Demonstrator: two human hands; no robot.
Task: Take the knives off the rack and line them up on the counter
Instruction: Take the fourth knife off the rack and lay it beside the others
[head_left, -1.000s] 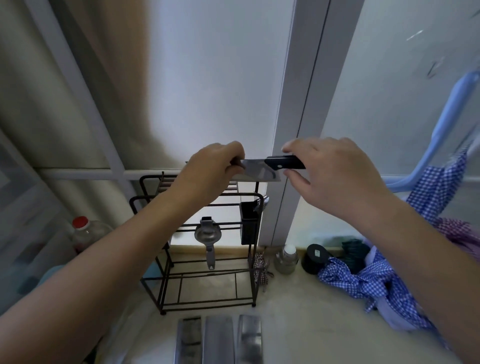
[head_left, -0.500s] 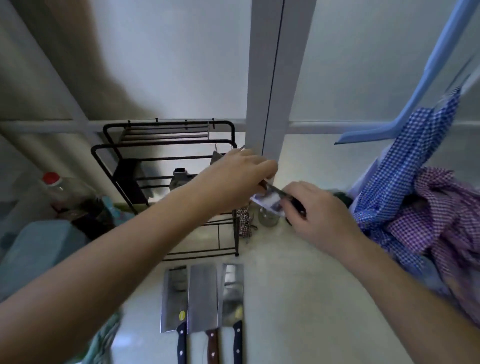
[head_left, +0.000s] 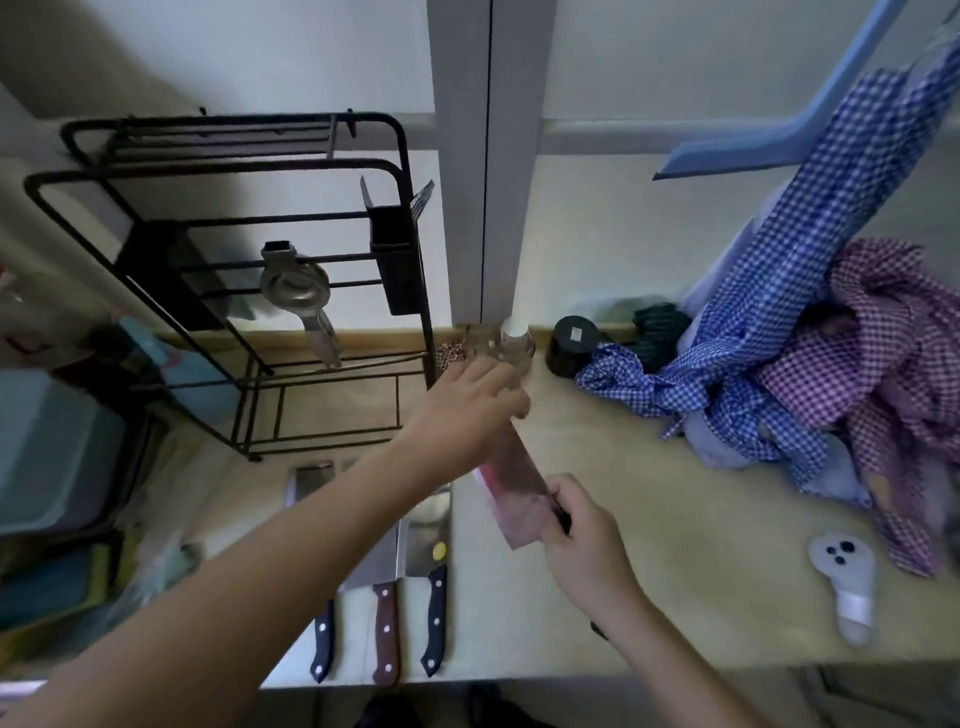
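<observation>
— From the head view, what are you seeing?

— The right hand (head_left: 582, 525) is clamping the handle of a cleaver (head_left: 517, 499), and the left hand (head_left: 467, 405) is pinching the blade's far end, just over the counter (head_left: 649, 571), right of three knives (head_left: 384, 597) lying side by side.

— What's worrying you?

— Fingers are riding on the blade; a slip could be cutting them, or it could be landing crooked against the row. The rack (head_left: 234, 260) is looking cleared of knives.

1. Black wire rack (head_left: 244, 291) stands upright at the counter's (head_left: 649, 571) far left.
2. Three cleavers lie side by side near it: black-handled (head_left: 322, 644), brown-handled (head_left: 385, 623), black-handled (head_left: 434, 571).
3. A fourth cleaver (head_left: 517, 499) is held tilted just right of them.
</observation>
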